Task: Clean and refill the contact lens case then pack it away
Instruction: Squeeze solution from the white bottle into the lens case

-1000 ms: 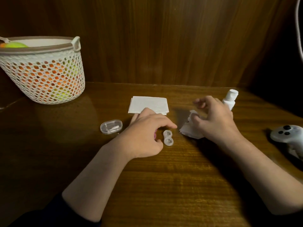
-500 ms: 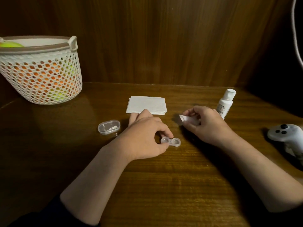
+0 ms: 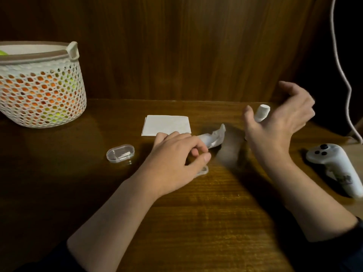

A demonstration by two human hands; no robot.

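Wooden table (image 3: 196, 222); left hand (image 3: 176, 154) pinches clear lens case (image 3: 203, 171); right hand (image 3: 279, 122) raised, fingers loose.

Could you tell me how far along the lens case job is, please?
Early. The case lies open on the table, partly under the left hand, which holds a crumpled tissue: wiping looks in hand. The right hand hangs open by the bottle, its cap on, so refilling remains. The clear box waits for packing.

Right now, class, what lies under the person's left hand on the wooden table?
Beneath the left hand, one end of the clear plastic contact lens case pokes out; the rest of it is covered.
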